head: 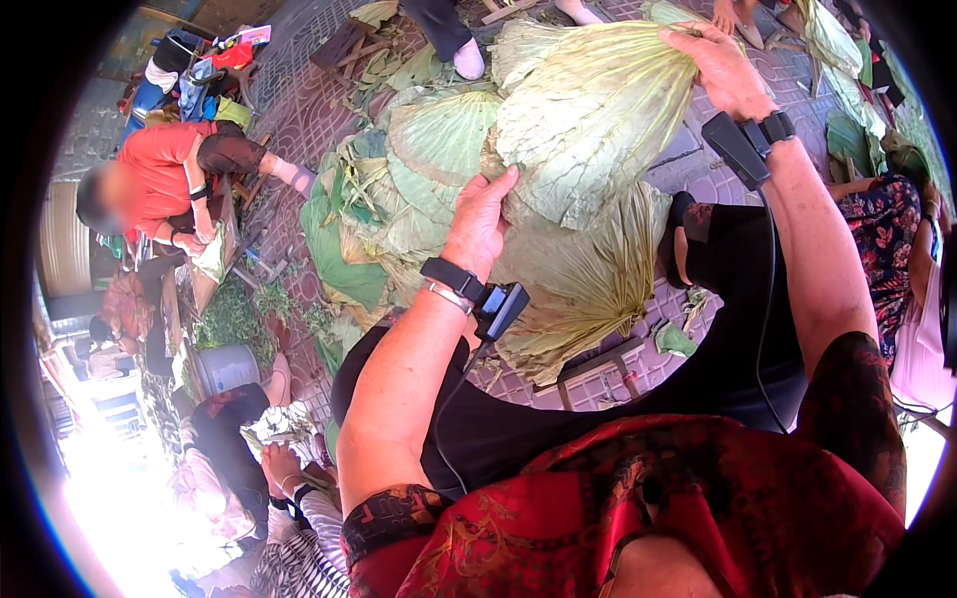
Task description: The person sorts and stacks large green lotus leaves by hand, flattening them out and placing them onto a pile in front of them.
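Observation:
A large pale-green dried lotus leaf [598,105] is spread between my two hands. My right hand [721,67] pinches its gathered end, where the ribs come together, at the upper right. Lower down on the left, my left hand [478,220] holds the leaf's ragged edge between thumb and fingers. Beneath it lies a heap of similar leaves, among them a rounded green one [448,134]. A yellowish folded leaf [583,276] rests nearest me, its ribs gathered towards the lower right. Each of my wrists carries a strapped black device with a cable.
A low wooden stool [591,370] stands between my knees on the patterned paving. At the left, a seated person in red [168,172] handles a leaf. A pale bucket [226,368] and green stalks [232,321] lie nearby. Other people sit along the right and lower left.

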Tool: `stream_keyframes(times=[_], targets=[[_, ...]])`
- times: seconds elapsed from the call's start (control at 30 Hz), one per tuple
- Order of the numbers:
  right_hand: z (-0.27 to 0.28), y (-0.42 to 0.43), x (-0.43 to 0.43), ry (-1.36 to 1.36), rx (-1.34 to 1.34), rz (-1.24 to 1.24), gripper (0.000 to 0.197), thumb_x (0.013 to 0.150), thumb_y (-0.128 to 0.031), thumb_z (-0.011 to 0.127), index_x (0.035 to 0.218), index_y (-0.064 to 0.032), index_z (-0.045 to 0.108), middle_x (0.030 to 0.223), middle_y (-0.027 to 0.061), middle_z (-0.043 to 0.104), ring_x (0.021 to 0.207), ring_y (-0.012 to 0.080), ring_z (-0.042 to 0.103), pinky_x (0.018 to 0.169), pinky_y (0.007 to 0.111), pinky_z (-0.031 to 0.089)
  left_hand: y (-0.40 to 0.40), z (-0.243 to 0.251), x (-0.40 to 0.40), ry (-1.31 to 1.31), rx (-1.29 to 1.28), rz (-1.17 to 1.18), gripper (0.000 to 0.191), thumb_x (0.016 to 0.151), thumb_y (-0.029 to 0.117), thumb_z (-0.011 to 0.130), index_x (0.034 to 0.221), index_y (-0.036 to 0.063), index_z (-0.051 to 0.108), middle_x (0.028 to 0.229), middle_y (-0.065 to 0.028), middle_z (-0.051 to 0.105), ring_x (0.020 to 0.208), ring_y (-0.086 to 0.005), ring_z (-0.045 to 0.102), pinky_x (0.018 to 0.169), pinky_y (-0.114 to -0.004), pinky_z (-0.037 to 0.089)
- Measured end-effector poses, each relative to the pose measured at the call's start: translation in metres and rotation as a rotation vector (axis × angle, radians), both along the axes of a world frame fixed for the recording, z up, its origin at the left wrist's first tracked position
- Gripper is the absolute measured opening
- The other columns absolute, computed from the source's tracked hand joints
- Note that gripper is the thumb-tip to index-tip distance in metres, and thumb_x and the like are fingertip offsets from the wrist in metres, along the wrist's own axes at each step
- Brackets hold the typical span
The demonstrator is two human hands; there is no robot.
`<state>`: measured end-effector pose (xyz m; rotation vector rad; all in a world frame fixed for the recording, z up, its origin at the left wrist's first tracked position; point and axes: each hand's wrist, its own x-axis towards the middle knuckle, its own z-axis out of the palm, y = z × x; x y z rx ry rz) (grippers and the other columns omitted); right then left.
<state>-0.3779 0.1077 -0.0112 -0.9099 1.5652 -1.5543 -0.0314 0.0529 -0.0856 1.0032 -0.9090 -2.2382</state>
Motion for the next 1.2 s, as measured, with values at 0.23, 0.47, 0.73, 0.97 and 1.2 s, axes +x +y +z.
stream_keyframes(times=[0.23,0.47,0.73,0.97,1.2], targets=[[0.017,0.003,0.024,0.027,-0.021,0.018,0.024,0.086,-0.020,0.066,0.102,-0.0021,0.061,0.092,0.0023,0.063,0.083,0.0077,0.058,0.073,0.024,0.046,0.004,0.021,-0.007,0.314,0.048,0.104,0.038,0.085,0.015,0.066,0.118,0.0030,0.052,0.122,-0.0094,0.054,0.110,-0.0222,0.054,0.092,-0.037,0.046],[0.016,0.006,0.027,0.041,-0.026,0.024,0.022,0.086,-0.021,0.066,0.101,-0.0062,0.061,0.092,0.0002,0.062,0.082,0.0076,0.057,0.073,0.023,0.046,-0.004,-0.002,-0.002,0.092,-0.051,0.175,0.038,0.082,0.010,0.069,0.115,-0.0003,0.052,0.113,-0.0099,0.060,0.102,-0.0211,0.058,0.090,-0.035,0.046],[0.009,-0.002,0.017,-0.021,0.034,-0.010,0.025,0.085,-0.024,0.066,0.101,-0.0055,0.061,0.092,0.0011,0.062,0.083,0.0093,0.057,0.072,0.026,0.046,-0.013,-0.019,0.006,0.331,0.098,0.167,0.048,0.086,0.027,0.066,0.125,0.0028,0.049,0.124,-0.0073,0.055,0.113,-0.0212,0.052,0.098,-0.038,0.040],[0.000,-0.007,-0.001,-0.170,0.041,0.100,0.030,0.088,-0.027,0.063,0.106,-0.0034,0.061,0.098,0.0026,0.064,0.090,0.0114,0.059,0.076,0.028,0.046,0.014,0.006,0.001,0.183,0.082,-0.052,0.052,0.085,0.031,0.067,0.127,0.0075,0.048,0.127,-0.0056,0.053,0.116,-0.0204,0.050,0.099,-0.040,0.039],[-0.003,-0.001,-0.005,-0.083,-0.005,0.042,0.030,0.086,-0.027,0.065,0.104,-0.0034,0.060,0.098,0.0029,0.064,0.091,0.0106,0.059,0.079,0.028,0.046,0.011,0.003,-0.002,-0.088,0.082,0.015,0.040,0.085,0.026,0.067,0.118,0.0069,0.055,0.117,-0.0057,0.060,0.107,-0.0223,0.057,0.091,-0.042,0.045]])
